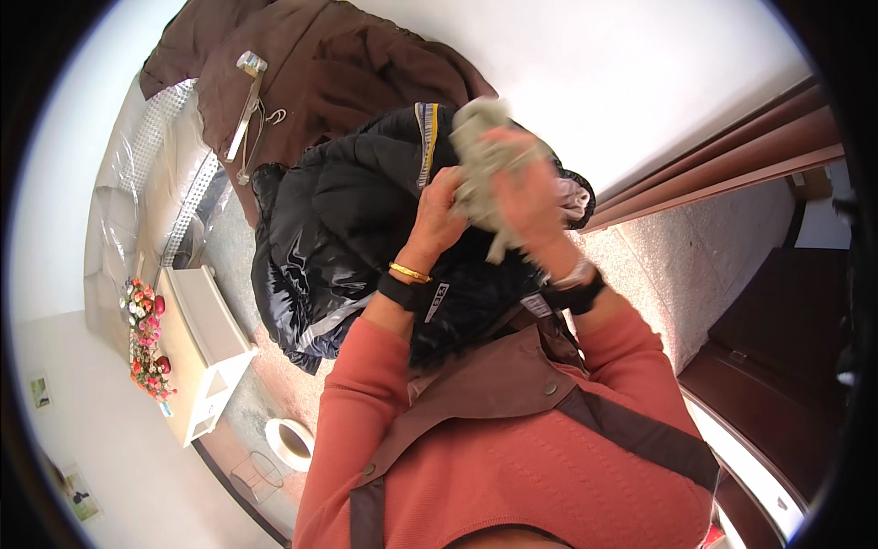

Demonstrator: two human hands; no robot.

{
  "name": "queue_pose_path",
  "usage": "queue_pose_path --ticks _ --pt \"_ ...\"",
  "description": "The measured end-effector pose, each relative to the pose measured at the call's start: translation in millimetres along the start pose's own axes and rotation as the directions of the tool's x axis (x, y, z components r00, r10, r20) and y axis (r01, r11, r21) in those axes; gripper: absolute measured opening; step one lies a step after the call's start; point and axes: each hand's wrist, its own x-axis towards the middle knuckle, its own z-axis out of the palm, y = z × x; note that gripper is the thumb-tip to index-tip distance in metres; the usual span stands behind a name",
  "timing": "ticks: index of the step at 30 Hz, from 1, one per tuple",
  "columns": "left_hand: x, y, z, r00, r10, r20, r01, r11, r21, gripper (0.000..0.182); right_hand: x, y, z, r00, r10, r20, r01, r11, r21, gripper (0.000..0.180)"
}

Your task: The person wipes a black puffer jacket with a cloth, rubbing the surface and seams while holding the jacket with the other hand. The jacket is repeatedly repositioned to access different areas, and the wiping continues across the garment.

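Both of my hands are raised over a black padded jacket [343,206] with shiny panels and a striped trim. My left hand [439,213] grips the lower left side of a crumpled grey-green cloth [480,171]. My right hand [528,192], blurred, is closed on the cloth's right side. Part of the cloth is hidden by the fingers, and its kind is unclear. Beyond the jacket, a brown cloth [336,75] is spread out, with hangers [248,123] lying on it.
A pale cabinet [206,322] with artificial flowers [145,329] stands at the left, near a white round bin [289,445] and a wire frame [257,475] on the floor. Plastic-covered furniture [116,247] is at the upper left. Brown curtains [741,165] and dark furniture [768,384] are at the right.
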Motion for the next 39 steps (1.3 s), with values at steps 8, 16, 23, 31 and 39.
queue_pose_path --ticks 8,16,23,31,39 --pt "-11.0 3.1 -2.3 0.995 0.011 -0.096 -0.014 0.999 -0.030 0.032 -19.6 87.1 19.9 0.989 0.091 0.115 -0.018 0.857 -0.515 0.019" --pt "-7.2 -0.3 -13.0 0.991 -0.128 -0.042 0.121 0.983 -0.135 0.044 -9.1 97.8 -79.1 0.700 0.683 -0.212 -0.652 0.731 0.203 0.027" --pt "1.2 -2.2 -6.3 0.987 -0.158 -0.004 0.158 0.987 0.020 0.039 -8.8 11.9 2.8 0.997 -0.075 0.018 0.077 0.962 -0.260 0.032" --pt "-0.7 -6.0 -15.6 0.981 -0.191 0.040 0.195 0.962 -0.190 0.033 -57.8 110.3 -36.0 0.935 0.295 0.195 -0.049 0.654 -0.755 0.033" --pt "-0.6 -13.1 -14.3 0.983 -0.172 -0.065 0.141 0.933 -0.331 0.042 -19.9 45.0 -83.3 0.893 0.395 -0.215 -0.356 0.913 0.196 0.034"
